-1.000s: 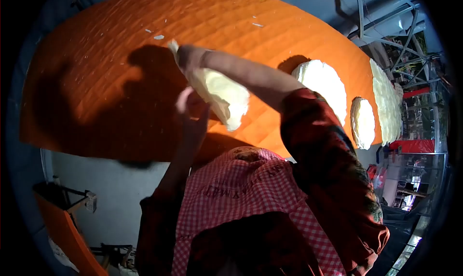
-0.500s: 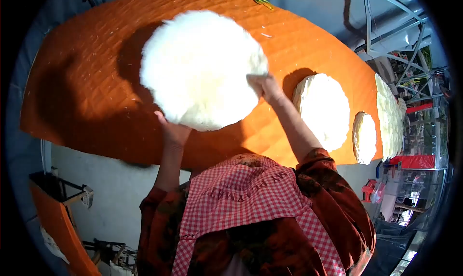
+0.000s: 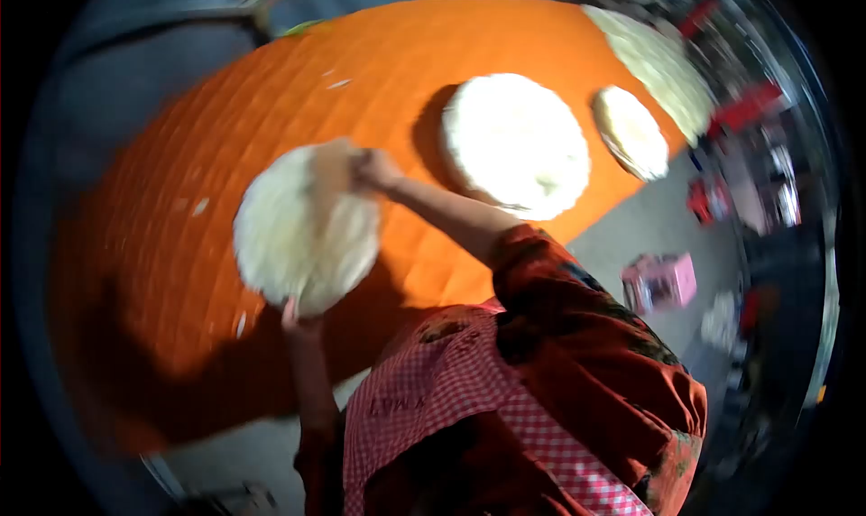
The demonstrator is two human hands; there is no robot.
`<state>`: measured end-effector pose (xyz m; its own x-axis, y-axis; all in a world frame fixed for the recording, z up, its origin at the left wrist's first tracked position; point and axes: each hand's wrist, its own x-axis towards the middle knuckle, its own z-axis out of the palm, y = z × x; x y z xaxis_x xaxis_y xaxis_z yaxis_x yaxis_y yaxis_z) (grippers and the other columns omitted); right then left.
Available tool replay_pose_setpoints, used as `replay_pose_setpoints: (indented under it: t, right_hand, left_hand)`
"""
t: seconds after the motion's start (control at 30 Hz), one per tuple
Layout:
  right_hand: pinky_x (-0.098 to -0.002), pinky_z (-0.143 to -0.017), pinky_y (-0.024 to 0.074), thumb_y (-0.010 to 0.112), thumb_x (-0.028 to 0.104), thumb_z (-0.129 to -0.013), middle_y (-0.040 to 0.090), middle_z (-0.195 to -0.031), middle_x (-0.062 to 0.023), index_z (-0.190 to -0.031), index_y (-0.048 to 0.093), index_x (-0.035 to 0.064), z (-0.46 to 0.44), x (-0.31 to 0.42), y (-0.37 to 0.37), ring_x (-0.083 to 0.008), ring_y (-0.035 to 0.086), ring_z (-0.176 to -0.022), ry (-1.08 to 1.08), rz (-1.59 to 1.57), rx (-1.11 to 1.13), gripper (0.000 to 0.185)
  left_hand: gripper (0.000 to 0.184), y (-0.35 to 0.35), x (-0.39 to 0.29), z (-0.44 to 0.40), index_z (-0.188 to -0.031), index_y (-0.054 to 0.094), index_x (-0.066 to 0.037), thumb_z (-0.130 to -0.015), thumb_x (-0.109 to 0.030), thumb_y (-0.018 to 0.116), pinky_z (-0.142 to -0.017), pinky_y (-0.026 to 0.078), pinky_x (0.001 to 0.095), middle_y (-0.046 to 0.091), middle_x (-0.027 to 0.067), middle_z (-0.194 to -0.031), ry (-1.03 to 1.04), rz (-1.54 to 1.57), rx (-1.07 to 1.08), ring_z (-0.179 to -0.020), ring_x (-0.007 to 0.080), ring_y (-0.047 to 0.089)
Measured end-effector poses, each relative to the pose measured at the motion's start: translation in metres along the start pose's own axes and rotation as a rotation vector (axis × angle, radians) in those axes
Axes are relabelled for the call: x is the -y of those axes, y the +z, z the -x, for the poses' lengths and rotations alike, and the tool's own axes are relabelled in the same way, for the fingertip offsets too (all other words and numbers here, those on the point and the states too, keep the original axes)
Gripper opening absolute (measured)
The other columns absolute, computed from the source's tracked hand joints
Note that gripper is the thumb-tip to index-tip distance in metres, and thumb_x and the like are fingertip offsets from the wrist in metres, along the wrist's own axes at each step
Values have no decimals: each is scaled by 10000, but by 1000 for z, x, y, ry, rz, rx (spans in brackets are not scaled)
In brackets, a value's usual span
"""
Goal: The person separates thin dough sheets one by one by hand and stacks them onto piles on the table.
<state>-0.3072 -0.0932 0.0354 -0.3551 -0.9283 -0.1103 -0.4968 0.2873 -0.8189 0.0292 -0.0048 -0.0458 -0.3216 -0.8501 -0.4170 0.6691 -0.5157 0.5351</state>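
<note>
A round, thin white sheet with a ragged edge (image 3: 293, 236) is between my hands, low over the orange quilted cloth; its material I cannot make out. My left hand (image 3: 305, 325) is closed on its lower edge, thumb on top. At the upper right edge, my right hand (image 3: 377, 170) grips the rim, slightly smeared by motion, and a brownish shadow falls across the sheet beside it. To the right of my right arm, a stack of similar round white sheets (image 3: 516, 146) lies on the orange cloth (image 3: 397, 74), brightly lit.
A smaller round white stack (image 3: 631, 133) lies farther right. Pale sheets (image 3: 654, 65) cover the table's far right end. Beyond the edge, a pink stool (image 3: 663, 281) and a red object (image 3: 708, 198) stand on the grey floor. Small white scraps dot the cloth.
My view has swung right. Both hands have carried the round white sheet lower, toward the cloth and away from the stack, and it now appears smaller and in shade.
</note>
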Motion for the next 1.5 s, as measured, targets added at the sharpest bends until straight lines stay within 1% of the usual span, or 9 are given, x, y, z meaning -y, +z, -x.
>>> replay_pose_setpoints:
  t: [0.23, 0.4, 0.5, 0.97, 1.17, 1.27, 1.3, 1.4, 1.5]
  right_hand:
    - [-294, -702, 501, 638, 114, -823, 647, -847, -43, -1022, 631, -9, 37, 72, -204, -120, 594, -764, -460, -375, -318, 235]
    - [-279, -675, 513, 632, 92, -837, 645, -870, -55, -1065, 603, 8, 127, 5, -352, -116, 610, -753, -219, -631, -477, 245]
    - [-255, -682, 507, 585, 40, -837, 633, -905, -58, -1098, 586, -12, 149, -85, -392, -115, 600, -748, -100, -667, -568, 266]
    - [-399, -713, 512, 627, 139, -743, 643, -793, -187, -921, 604, -25, 144, -282, -410, -321, 637, -780, 333, -152, -447, 242]
    - [-473, -780, 451, 634, 226, -698, 564, -922, -186, -845, 585, 30, 184, -202, -438, -336, 542, -860, 87, 280, -592, 250]
    - [-553, -924, 359, 621, 387, -652, 533, -1115, -193, -1001, 582, 60, 168, -210, -342, -354, 467, -1123, -449, 644, -651, 480]
    - [-590, -977, 295, 608, 434, -696, 480, -1222, -202, -1056, 566, 73, 182, -204, -335, -365, 389, -1223, -482, 460, -513, 512]
    - [-630, -1031, 154, 523, 568, -777, 394, -1354, -197, -1210, 526, 107, 206, -241, -307, -377, 264, -1319, -425, 552, -336, 633]
    - [-600, -1053, 137, 475, 572, -822, 362, -1394, -184, -1269, 493, 120, 212, -283, -303, -362, 245, -1336, -562, 499, -352, 636]
  left_hand:
    - [473, 178, -1, 0, -1304, 419, -29, -885, -189, 569, -1019, 366, 436, 464, 83, -1313, 14, -48, 133, -1201, 232, 442]
    - [421, 321, 64, 9, -1256, 458, -66, -870, -168, 593, -673, 497, 343, 555, 69, -1182, 69, -324, 322, -1018, 197, 568]
    - [440, 360, 136, -11, -1256, 453, -67, -849, -116, 612, -818, 479, 351, 551, 67, -1183, -45, -301, 443, -1060, 206, 549]
    - [462, 360, 271, -20, -1254, 374, -11, -837, -14, 572, -787, 483, 352, 524, 137, -1159, -203, -735, 1, -1021, 241, 556]
    - [410, 395, 233, -34, -1146, 443, 14, -861, -244, 586, -792, 462, 448, 519, 182, -1092, 1334, -1986, 150, -922, 307, 522]
    - [525, 442, 249, -53, -1269, 413, 16, -914, -364, 488, -994, 362, 462, 405, 240, -1312, 858, -1619, 626, -1198, 405, 413]
    - [584, 417, 245, -105, -1364, 331, 0, -928, -364, 470, -1048, 301, 457, 323, 237, -1405, 1126, -1970, 671, -1294, 395, 312]
    - [656, 423, 264, -120, -1454, 171, -79, -955, -464, 351, -1092, 205, 454, 128, 187, -1504, 617, -2623, 280, -1376, 354, 148]
    - [663, 349, 280, -174, -1467, 120, -128, -952, -482, 340, -1086, 192, 498, 73, 191, -1511, 700, -2278, 459, -1365, 386, 167]
